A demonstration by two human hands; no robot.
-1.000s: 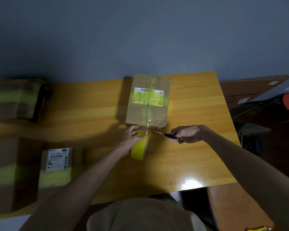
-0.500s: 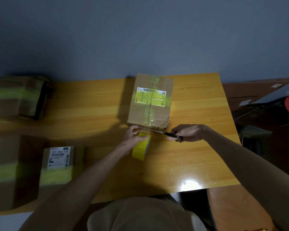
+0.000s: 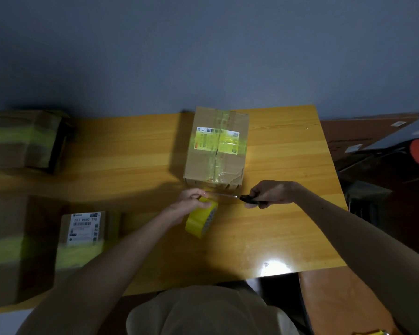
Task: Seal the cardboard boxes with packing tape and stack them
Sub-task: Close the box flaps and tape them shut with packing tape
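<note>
Brown cardboard box with the white-and-yellow shipping label (image 3: 215, 147) sits at the far middle of the yellow wooden counter (image 3: 288, 213), clear tape run along its top seam and down the near face. Our left hand (image 3: 191, 201) has its grip closed around the yellow roll of packing tape (image 3: 200, 221), held just off the box's near edge; strip between roll and box is too faint to trace. Our right hand (image 3: 272, 192) grips the black-handled scissors (image 3: 237, 197), blades pointing left at the tape beside the left fingers. We judge this box is one cut from sealed.

Left side: small brown box with a white label and yellow tape band (image 3: 82, 238), a larger blurred box at the left edge (image 3: 5, 247), another taped box at far left (image 3: 24, 139). All look taped, none stacked, so stacking is all left.

Versus half a second ago: almost no change. Same hold on roll and scissors, same spot; box unmoved. Cut not visibly through.
</note>
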